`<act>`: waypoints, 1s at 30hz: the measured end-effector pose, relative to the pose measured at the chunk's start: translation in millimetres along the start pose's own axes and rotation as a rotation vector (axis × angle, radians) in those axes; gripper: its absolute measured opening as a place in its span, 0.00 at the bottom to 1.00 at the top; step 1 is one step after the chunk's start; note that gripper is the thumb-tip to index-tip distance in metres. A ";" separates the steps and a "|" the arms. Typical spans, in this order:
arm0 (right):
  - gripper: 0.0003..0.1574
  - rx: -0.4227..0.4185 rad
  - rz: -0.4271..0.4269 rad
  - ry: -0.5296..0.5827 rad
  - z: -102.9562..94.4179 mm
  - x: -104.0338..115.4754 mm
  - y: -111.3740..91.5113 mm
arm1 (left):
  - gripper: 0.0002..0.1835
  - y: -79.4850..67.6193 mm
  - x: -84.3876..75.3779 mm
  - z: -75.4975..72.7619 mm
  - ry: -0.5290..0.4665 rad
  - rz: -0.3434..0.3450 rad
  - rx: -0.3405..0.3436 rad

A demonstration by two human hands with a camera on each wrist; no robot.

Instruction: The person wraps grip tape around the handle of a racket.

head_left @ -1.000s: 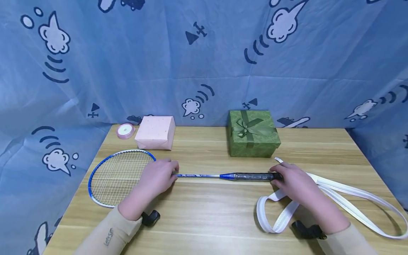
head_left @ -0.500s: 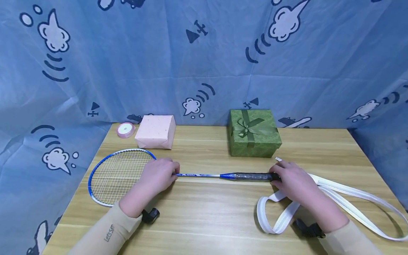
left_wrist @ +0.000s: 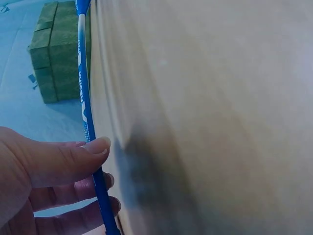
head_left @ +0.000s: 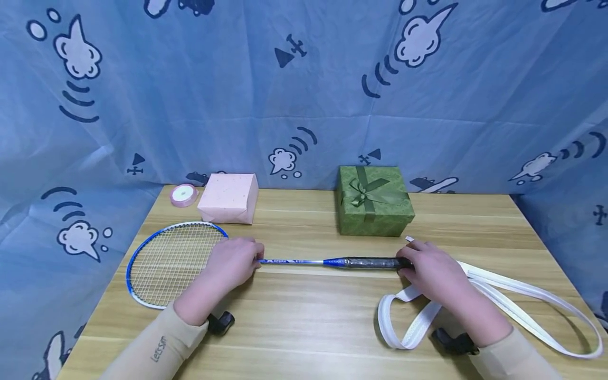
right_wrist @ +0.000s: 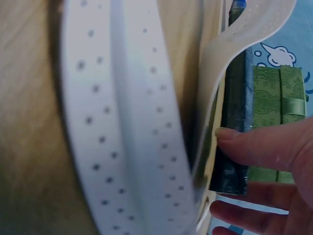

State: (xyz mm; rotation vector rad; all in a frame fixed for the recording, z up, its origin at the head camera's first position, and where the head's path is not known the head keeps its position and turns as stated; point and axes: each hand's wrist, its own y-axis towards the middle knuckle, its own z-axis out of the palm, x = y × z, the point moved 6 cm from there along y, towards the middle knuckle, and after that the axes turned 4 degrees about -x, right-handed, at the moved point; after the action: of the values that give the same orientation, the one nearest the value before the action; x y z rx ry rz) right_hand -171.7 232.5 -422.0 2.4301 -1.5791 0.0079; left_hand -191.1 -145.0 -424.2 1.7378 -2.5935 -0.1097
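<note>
A badminton racket (head_left: pixel 370 263) with a blue and white frame lies lengthwise across the table, its strung head to the left. My left hand (head_left: pixel 235 259) pinches the thin blue shaft (left_wrist: pixel 84 83) just beside the head; in the left wrist view the thumb lies over it and fingertips show beyond. At the other end, my right hand (head_left: pixel 434 269) grips the butt of the black handle (right_wrist: pixel 237 98) between thumb and fingers. A long white perforated grip tape (head_left: pixel 396 338) loops on the table around and partly beneath the right hand. Its dotted, ridged face (right_wrist: pixel 142 122) fills much of the right wrist view.
Toward the back of the wooden table (head_left: pixel 294 327) stand a pink wrapped box (head_left: pixel 228 195) and a green gift box (head_left: pixel 372 208) with a bow. A small pink-rimmed roll (head_left: pixel 183 194) sits at the back left corner. A blue patterned cloth (head_left: pixel 304 79) hangs behind.
</note>
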 end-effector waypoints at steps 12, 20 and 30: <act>0.18 -0.131 -0.028 0.035 -24.7 5.6 -0.8 | 0.08 -11.1 2.8 -29.3 -0.016 0.047 -0.202; 0.19 -0.198 -0.025 0.042 -39.3 12.9 -2.8 | 0.06 -22.3 7.7 -50.6 -0.036 0.090 -0.390; 0.23 -0.317 -0.064 0.050 -68.6 30.7 -9.3 | 0.06 -40.4 8.3 -87.0 -0.067 0.100 -0.504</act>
State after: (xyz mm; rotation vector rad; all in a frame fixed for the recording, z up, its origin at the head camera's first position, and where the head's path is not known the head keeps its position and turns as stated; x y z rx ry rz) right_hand -141.8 222.5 -353.1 2.2128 -1.3634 -0.1778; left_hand -152.3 -172.2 -340.4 1.4396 -2.3989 -0.7556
